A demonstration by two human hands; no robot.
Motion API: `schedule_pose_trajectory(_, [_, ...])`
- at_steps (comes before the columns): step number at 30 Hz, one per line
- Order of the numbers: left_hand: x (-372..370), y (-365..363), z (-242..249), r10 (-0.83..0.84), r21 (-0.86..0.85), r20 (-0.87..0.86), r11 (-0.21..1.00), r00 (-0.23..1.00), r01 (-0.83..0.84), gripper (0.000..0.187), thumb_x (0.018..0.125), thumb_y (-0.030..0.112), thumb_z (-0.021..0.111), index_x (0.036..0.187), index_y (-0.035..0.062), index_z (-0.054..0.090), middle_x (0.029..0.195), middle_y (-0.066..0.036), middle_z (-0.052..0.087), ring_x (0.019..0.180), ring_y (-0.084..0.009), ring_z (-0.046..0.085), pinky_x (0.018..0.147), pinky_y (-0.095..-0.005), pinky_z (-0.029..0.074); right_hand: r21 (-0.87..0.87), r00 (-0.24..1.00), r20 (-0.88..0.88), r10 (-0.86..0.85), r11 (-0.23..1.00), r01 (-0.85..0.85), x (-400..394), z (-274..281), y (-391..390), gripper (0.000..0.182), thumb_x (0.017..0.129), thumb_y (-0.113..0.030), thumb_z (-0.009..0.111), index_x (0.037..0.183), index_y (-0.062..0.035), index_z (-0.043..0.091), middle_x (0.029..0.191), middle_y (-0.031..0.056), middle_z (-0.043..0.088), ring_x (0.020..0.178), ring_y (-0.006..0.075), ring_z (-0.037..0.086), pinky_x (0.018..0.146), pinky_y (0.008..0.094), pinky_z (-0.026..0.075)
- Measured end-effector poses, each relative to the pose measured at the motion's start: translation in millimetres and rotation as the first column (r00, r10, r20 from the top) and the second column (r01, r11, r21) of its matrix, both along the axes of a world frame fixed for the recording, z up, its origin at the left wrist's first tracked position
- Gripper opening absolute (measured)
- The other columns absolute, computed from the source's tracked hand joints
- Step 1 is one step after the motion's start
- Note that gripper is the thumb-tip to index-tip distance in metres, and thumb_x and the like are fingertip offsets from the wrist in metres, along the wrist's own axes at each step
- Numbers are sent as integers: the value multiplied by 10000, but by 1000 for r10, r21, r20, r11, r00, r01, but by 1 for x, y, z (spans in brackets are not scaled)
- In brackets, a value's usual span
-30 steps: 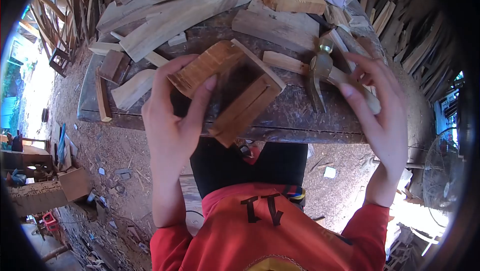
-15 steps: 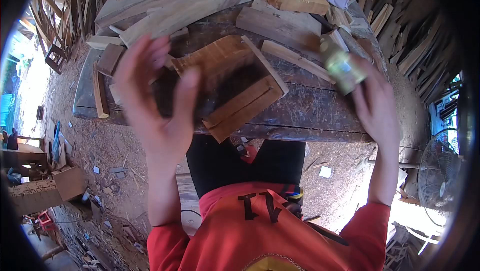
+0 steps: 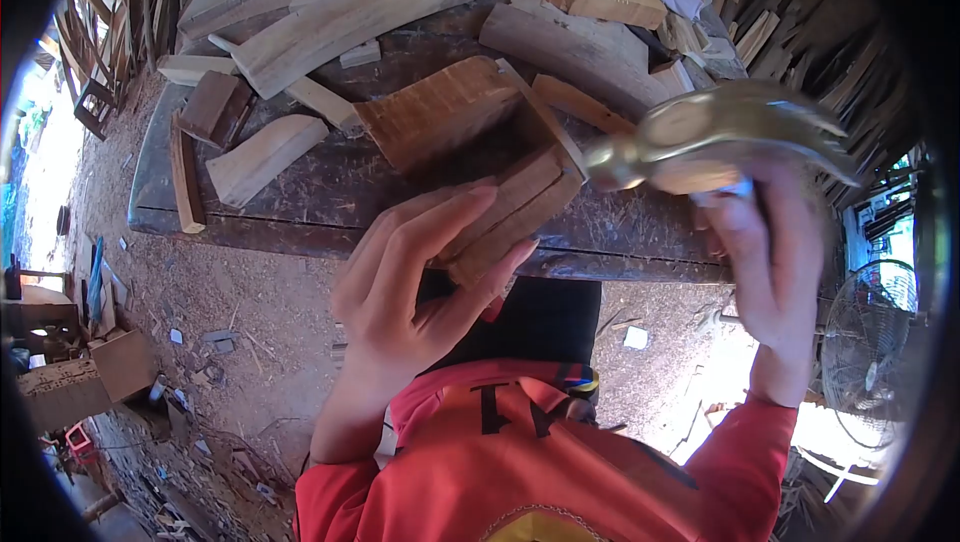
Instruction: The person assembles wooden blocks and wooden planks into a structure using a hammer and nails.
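My right hand is closed round a claw hammer, whose brassy head points left and whose handle is mostly hidden. The hammer's face is right at the thin right-hand board of an open wooden box. That box sits tilted near the front edge of a dark, worn workbench, its hollow in shadow. Around the box's near side, my left hand grips with fingers over the upper face and thumb on the near end.
Offcuts lie left of the box, among them a pale curved block and a dark block. Long planks cover the bench's back. A standing fan is at right, and chips litter the floor.
My left hand came down from above the bench's left side onto the box. The hammer swung round, its face now at the box's right board.
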State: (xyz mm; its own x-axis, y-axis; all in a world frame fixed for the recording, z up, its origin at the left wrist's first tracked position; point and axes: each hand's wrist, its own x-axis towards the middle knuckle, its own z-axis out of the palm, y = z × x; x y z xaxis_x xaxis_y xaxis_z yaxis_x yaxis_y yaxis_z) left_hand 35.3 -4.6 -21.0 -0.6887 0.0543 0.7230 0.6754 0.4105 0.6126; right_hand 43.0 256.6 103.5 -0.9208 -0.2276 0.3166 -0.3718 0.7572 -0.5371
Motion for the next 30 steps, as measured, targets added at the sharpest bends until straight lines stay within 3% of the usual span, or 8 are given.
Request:
schedule_pose_trajectory(5, [-2,-1,3,1,-17,-10,1000,1000,-1,460,773,64,909,1168,-15,688,1120,-157,757,969,-271,755,812,-352,597,-290,947,-319,47,946,-145,-2,-1,3,414,1103,-344,486,1332,-8,559,952,67,657,680,104,609,558,222,457])
schedule_pose_trajectory(9, [0,-1,6,12,-21,-7,1000,1000,-12,457,774,64,907,1172,-6,695,1100,-146,759,958,-259,756,809,-343,596,427,963,-215,162,902,-57,1,-3,5,363,1032,-274,622,1272,-4,586,963,117,694,763,208,678,668,343,520])
schedule_pose_trajectory(11, [-1,0,8,16,-21,-18,1000,1000,-17,460,770,71,907,1176,4,700,1083,-135,759,936,-253,753,787,-339,595,476,967,-210,143,879,-27,0,4,-3,366,986,-235,707,1243,5,602,917,148,703,782,272,706,704,410,542])
schedule_pose_trajectory(14, [-3,1,7,19,-14,-31,1000,999,-19,468,764,86,909,1179,15,706,1058,-121,756,891,-250,745,736,-336,595,41,981,-184,-56,997,64,6,7,-4,339,1058,-281,588,1277,-22,573,913,121,698,718,198,670,635,320,509])
schedule_pose_trajectory(17, [-2,1,7,18,-10,-16,1000,1000,-18,456,768,84,906,1172,12,707,1046,-123,755,873,-244,741,727,-333,591,-328,962,-249,-112,944,25,6,5,0,343,1113,-315,465,1328,-60,547,1002,118,715,776,139,682,627,249,495])
schedule_pose_trajectory(19, [-2,2,7,20,0,-21,1000,1000,-20,452,769,81,905,1169,13,707,1036,-123,755,856,-240,739,720,-330,587,-241,972,-187,-143,966,95,8,-2,11,385,1113,-333,464,1365,-53,541,1034,147,719,810,151,701,654,248,514])
schedule_pose_trajectory(22, [-2,3,5,26,20,11,999,1000,-26,442,768,79,906,1159,15,710,1019,-124,757,840,-239,739,712,-326,582,306,975,-209,71,952,-3,-3,-11,0,332,1073,-228,557,1353,-49,560,928,130,700,737,192,677,652,320,517])
schedule_pose_trajectory(30, [0,7,4,-85,38,70,996,994,82,413,788,63,893,1152,0,708,1046,-139,757,909,-240,755,763,-330,593,-226,980,-76,-185,960,164,10,2,11,320,1103,-246,526,1338,-37,585,775,6,570,644,77,509,591,238,398])
